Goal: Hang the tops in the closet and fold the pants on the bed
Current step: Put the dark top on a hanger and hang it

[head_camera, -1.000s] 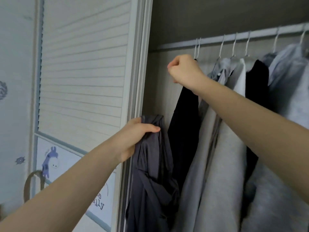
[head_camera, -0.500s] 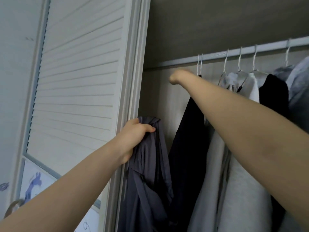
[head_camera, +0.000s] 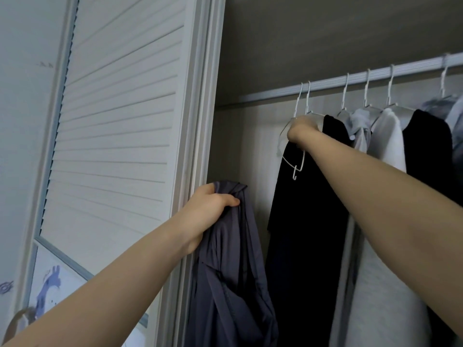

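The left hand [head_camera: 209, 209] grips a bunched fold of a slate-grey, silky top [head_camera: 233, 271], fingers curled round the cloth's upper edge; the rest of the garment hangs straight down below that grip, just beside the white louvred closet door [head_camera: 120, 121]. Up and to the right of it, the right hand [head_camera: 299, 130] is closed round a white wire hanger [head_camera: 297, 162] whose hook still sits on the pale metal closet rail [head_camera: 350, 80]. A black hanging garment [head_camera: 308, 221] drapes directly below and behind that hand.
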Demonstrator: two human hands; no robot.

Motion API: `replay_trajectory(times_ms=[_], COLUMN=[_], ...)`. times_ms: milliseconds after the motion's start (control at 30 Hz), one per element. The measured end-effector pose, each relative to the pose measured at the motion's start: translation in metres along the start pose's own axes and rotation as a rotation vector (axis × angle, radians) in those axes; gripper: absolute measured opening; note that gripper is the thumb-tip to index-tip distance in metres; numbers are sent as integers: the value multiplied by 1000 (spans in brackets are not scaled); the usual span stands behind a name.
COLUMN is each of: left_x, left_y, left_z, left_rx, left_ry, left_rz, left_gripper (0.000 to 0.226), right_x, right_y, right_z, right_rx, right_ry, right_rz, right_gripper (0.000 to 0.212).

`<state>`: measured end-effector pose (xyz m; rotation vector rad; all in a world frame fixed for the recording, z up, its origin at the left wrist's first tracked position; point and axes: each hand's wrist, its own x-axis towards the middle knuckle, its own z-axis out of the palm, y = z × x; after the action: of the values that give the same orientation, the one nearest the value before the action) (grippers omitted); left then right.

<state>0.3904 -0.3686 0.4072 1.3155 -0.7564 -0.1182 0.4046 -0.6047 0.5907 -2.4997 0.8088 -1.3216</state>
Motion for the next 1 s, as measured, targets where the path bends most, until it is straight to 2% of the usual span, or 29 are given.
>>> replay_trajectory(times_ms=[100, 167, 233, 400, 500, 633, 767, 833, 1000], left_x=[1, 1, -1, -9, -19, -36, -57, -68, -87], left_y=[-1, -1, -2, -1, -3, -11, -28, -38, -60], left_z=[-1, -1, -1, 0, -3, -6, -7, -6, -2], left_rx=[-5, -9, -11, -7, -21, -2, 52, 120, 312], left_ry=[-20, -33, -43, -72, -80, -66, -69, -71, -89], left_rz=[-2, 4, 2, -8, -3, -48, -80, -75, -77], left_gripper=[21, 22, 21, 21, 22, 25, 21, 19, 18], right_x=[-4, -8, -15, -45, -94, -165, -213, -239, -301], right_y=[-3, -5, -9, -29, -27, 4, 32, 48, 100], right_z=[-1, -7, -16, -49, -53, -45, -45, -46, -56], right_rx=[569, 785, 856, 1101, 1140, 1133, 1119, 1137, 1090], right_ry=[-61, -104, -153, -32, -61, -214, -220, -263, -440], right_rz=[135, 175, 122, 69, 53, 105, 159, 187, 65], right_gripper=[21, 19, 29, 28, 20, 13, 16, 8, 22])
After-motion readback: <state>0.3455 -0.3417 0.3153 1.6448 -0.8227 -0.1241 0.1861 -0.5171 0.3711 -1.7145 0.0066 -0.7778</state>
